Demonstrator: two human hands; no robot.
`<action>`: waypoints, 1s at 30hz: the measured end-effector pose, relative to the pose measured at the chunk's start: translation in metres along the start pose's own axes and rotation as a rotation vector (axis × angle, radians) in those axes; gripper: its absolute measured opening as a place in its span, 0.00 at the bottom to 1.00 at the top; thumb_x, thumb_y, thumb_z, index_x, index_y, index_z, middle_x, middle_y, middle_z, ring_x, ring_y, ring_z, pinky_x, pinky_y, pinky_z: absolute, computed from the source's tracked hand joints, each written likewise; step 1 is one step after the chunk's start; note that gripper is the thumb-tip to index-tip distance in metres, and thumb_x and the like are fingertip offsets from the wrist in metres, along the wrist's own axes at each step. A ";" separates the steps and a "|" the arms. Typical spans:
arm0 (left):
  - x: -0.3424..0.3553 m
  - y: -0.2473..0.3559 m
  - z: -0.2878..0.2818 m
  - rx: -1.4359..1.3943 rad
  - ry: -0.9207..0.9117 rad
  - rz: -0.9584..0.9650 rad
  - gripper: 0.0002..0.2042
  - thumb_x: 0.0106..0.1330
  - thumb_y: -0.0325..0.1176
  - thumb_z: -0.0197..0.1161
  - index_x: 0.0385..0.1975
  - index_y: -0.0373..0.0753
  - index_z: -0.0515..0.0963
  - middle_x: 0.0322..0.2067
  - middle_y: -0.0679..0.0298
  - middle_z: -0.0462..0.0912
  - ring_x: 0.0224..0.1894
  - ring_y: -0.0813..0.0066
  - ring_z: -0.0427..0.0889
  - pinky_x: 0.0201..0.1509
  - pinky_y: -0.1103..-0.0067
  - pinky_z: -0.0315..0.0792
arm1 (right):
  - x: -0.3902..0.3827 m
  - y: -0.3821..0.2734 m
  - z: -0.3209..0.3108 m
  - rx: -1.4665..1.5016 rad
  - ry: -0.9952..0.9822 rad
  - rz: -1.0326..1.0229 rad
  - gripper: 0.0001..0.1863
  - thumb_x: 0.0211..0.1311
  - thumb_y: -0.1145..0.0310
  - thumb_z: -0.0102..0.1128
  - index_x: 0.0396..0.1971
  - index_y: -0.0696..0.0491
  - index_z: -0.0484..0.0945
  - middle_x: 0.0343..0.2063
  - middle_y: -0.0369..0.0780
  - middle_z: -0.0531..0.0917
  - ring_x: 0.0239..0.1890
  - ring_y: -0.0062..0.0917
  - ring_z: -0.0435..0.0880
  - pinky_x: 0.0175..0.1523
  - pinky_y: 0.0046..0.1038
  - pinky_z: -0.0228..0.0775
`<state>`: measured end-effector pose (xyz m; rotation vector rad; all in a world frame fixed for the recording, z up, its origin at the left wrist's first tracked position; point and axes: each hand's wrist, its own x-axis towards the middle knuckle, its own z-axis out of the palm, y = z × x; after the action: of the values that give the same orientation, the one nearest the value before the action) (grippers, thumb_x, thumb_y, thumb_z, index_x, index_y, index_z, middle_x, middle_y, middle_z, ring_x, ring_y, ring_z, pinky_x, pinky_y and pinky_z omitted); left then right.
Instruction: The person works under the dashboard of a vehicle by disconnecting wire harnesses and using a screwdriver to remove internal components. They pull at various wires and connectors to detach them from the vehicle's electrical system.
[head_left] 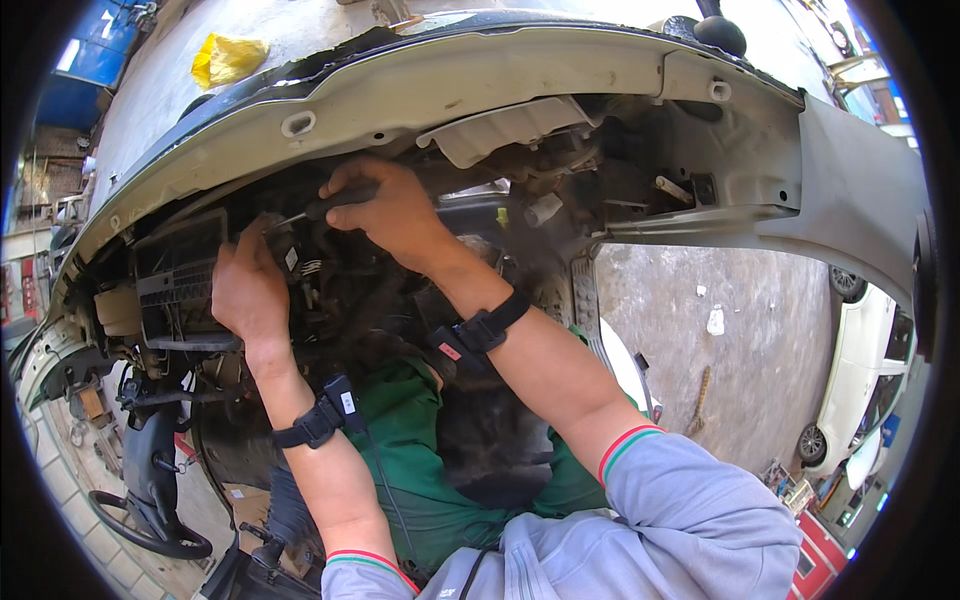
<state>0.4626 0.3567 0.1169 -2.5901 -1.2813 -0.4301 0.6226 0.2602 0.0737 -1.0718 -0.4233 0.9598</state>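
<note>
Screwdriver (314,210) | right hand (390,212): grip curled round it | left hand (250,288): hold unclear to me | I'd align before turning

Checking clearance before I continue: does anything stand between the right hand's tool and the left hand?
Nothing visible does: the dark-handled tool in the right hand points toward the left hand, its shaft uncovered between them. Tip contact is unclear.

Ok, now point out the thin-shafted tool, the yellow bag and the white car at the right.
Thin-shafted tool (319,209), head view: its dark handle.
Yellow bag (228,63), head view: its crumpled middle.
White car (855,375), head view: its side, between the wheels.
</note>
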 end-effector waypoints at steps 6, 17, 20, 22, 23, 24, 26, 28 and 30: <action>0.003 0.004 -0.003 -0.017 -0.078 -0.078 0.10 0.68 0.39 0.56 0.44 0.58 0.82 0.34 0.62 0.81 0.35 0.54 0.81 0.32 0.64 0.74 | -0.002 -0.001 0.000 0.104 -0.035 -0.006 0.14 0.39 0.86 0.65 0.30 0.57 0.80 0.34 0.38 0.85 0.37 0.22 0.81 0.43 0.24 0.75; 0.007 0.004 -0.006 -0.041 -0.115 -0.114 0.09 0.66 0.40 0.58 0.43 0.57 0.82 0.37 0.61 0.81 0.37 0.53 0.82 0.35 0.65 0.75 | -0.006 -0.005 0.001 0.110 -0.068 -0.017 0.11 0.37 0.87 0.61 0.23 0.57 0.78 0.38 0.40 0.86 0.43 0.24 0.81 0.46 0.24 0.75; 0.006 0.006 -0.003 -0.052 -0.094 -0.097 0.09 0.64 0.40 0.59 0.43 0.57 0.82 0.36 0.61 0.81 0.37 0.53 0.82 0.35 0.63 0.75 | -0.006 -0.003 0.000 0.094 -0.066 -0.028 0.11 0.36 0.87 0.61 0.23 0.57 0.78 0.39 0.40 0.85 0.44 0.24 0.81 0.46 0.24 0.74; 0.005 0.006 -0.003 -0.053 -0.068 -0.081 0.09 0.64 0.39 0.60 0.42 0.57 0.82 0.34 0.62 0.81 0.36 0.53 0.82 0.35 0.62 0.74 | -0.006 -0.001 0.001 0.069 -0.025 -0.071 0.09 0.40 0.86 0.63 0.22 0.56 0.79 0.35 0.39 0.86 0.39 0.25 0.82 0.43 0.25 0.75; 0.005 0.006 -0.003 -0.047 -0.064 -0.088 0.09 0.63 0.39 0.61 0.42 0.57 0.82 0.35 0.63 0.81 0.37 0.54 0.82 0.35 0.63 0.75 | -0.006 -0.003 0.002 0.069 -0.023 -0.069 0.09 0.40 0.86 0.63 0.22 0.56 0.79 0.35 0.39 0.86 0.39 0.25 0.82 0.43 0.25 0.75; 0.005 0.005 -0.003 -0.042 -0.060 -0.094 0.09 0.63 0.40 0.61 0.41 0.57 0.82 0.35 0.63 0.81 0.37 0.54 0.82 0.35 0.63 0.75 | -0.006 -0.004 0.003 0.091 -0.020 0.054 0.06 0.44 0.82 0.64 0.23 0.56 0.79 0.32 0.39 0.86 0.35 0.26 0.83 0.41 0.26 0.75; 0.005 0.004 0.000 -0.045 -0.063 -0.105 0.09 0.62 0.40 0.62 0.41 0.56 0.82 0.35 0.64 0.82 0.38 0.55 0.82 0.36 0.64 0.75 | -0.006 -0.009 0.002 0.114 -0.014 0.180 0.04 0.48 0.78 0.65 0.25 0.56 0.79 0.29 0.39 0.86 0.30 0.27 0.83 0.39 0.27 0.75; 0.005 0.004 0.001 -0.047 -0.067 -0.116 0.09 0.62 0.40 0.62 0.40 0.56 0.83 0.36 0.65 0.82 0.38 0.56 0.82 0.36 0.64 0.75 | -0.006 -0.016 -0.002 -0.180 0.053 0.327 0.10 0.58 0.66 0.66 0.31 0.58 0.79 0.25 0.38 0.83 0.25 0.22 0.82 0.37 0.24 0.75; 0.005 0.003 0.000 -0.055 -0.053 -0.124 0.08 0.62 0.40 0.62 0.40 0.56 0.83 0.36 0.65 0.82 0.39 0.56 0.82 0.36 0.65 0.75 | -0.002 -0.002 -0.004 -0.280 0.052 0.213 0.12 0.59 0.63 0.64 0.33 0.58 0.79 0.24 0.39 0.82 0.23 0.22 0.81 0.35 0.24 0.74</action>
<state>0.4681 0.3585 0.1181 -2.5914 -1.4743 -0.4264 0.6249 0.2563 0.0740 -1.4144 -0.4139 1.0785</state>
